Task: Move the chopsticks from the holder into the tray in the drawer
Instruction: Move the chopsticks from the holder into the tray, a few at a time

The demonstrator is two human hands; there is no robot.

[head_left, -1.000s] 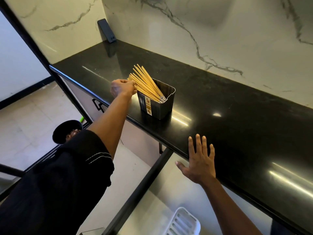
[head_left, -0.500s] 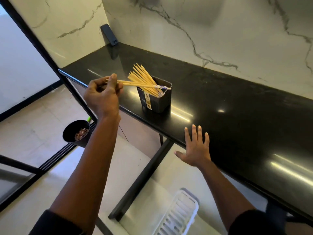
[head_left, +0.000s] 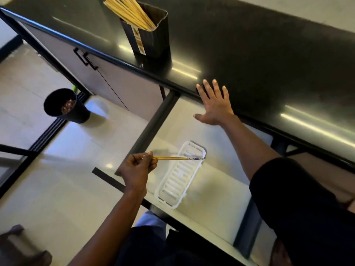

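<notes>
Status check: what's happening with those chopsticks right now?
Left hand pinches held chopsticks, tip above white tray. Right hand flat on countertop edge. Bundle in holder. Nothing in the way.

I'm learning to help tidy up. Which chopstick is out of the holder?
The chopstick pinched in the left hand, lying level with its tip over the white tray. The other chopsticks all stand bunched in the black holder on the counter.

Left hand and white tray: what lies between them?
In the head view, the chopstick the left hand pinches bridges that stretch, tip over the white tray; under it, bare drawer floor.
</notes>
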